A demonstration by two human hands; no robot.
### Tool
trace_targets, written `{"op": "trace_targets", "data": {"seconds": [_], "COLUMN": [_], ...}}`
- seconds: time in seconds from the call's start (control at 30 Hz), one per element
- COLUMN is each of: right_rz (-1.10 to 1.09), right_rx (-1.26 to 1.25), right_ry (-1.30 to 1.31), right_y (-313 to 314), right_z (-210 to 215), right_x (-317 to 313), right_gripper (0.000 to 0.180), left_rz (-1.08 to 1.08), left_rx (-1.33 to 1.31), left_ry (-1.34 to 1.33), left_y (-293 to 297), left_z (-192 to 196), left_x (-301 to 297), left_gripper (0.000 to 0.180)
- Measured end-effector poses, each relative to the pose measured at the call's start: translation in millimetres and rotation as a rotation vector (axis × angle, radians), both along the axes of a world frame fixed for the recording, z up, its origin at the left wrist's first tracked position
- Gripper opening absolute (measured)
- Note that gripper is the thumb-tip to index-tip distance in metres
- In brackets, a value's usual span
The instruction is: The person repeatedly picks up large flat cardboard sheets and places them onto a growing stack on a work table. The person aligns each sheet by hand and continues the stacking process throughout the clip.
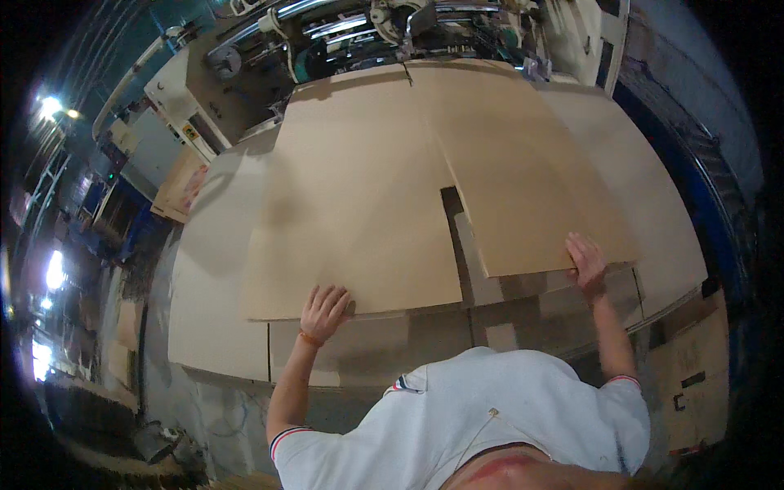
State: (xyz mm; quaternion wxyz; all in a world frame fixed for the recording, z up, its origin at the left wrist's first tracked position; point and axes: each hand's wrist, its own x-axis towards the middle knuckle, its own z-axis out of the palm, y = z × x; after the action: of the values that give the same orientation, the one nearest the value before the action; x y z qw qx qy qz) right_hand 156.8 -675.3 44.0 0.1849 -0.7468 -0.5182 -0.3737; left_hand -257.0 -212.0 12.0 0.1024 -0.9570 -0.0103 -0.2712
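A large brown cardboard sheet (359,196) lies before me, with a slot cut into its near edge and a small notch in its far edge. A fold line joins the two slots, and the right panel (531,180) sits slightly apart in angle from the left one. My left hand (325,312) holds the near edge of the left panel, fingers lying over the top. At the right panel's near corner, my right hand (586,260) grips the edge with its fingers on top. Both thumbs are mostly hidden.
Under the sheet are more cardboard sheets (214,286), reaching out on both sides. A machine with metal rollers (339,28) stands at the far edge, its pale side housing (192,98) to the left. A cardboard box (692,376) stands at the lower right.
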Motion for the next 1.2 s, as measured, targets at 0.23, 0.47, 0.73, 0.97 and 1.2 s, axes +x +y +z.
{"op": "trace_targets", "data": {"seconds": [0.23, 0.47, 0.73, 0.97, 1.2], "right_rz": [0.05, -0.255, -0.651, -0.863, -0.448], "right_rx": [0.07, 0.426, 0.848, 0.599, 0.578], "right_ry": [0.07, 0.209, 0.24, 0.011, 0.023], "right_y": [2.9, -84.1, -120.3, -108.8, -36.4], "right_z": [46.7, 50.7, 62.8, 61.9, 116.3], "right_x": [-19.5, -5.5, -14.4, -1.6, -59.2], "right_gripper": [0.036, 0.026, 0.025, 0.023, 0.022], "left_rz": [-0.003, 0.027, 0.083, 0.232, 0.346], "left_rx": [0.009, -0.007, -0.037, -0.13, -0.166], "left_ry": [0.107, -0.062, -0.128, -0.057, -0.036], "left_y": [0.2, -4.4, -38.5, -26.4, 8.0], "left_z": [21.4, -19.2, -12.6, -44.0, -46.3], "left_x": [-19.8, -53.4, -59.4, -48.6, -68.7], "left_gripper": [0.049, 0.041, 0.039, 0.041, 0.033]}}
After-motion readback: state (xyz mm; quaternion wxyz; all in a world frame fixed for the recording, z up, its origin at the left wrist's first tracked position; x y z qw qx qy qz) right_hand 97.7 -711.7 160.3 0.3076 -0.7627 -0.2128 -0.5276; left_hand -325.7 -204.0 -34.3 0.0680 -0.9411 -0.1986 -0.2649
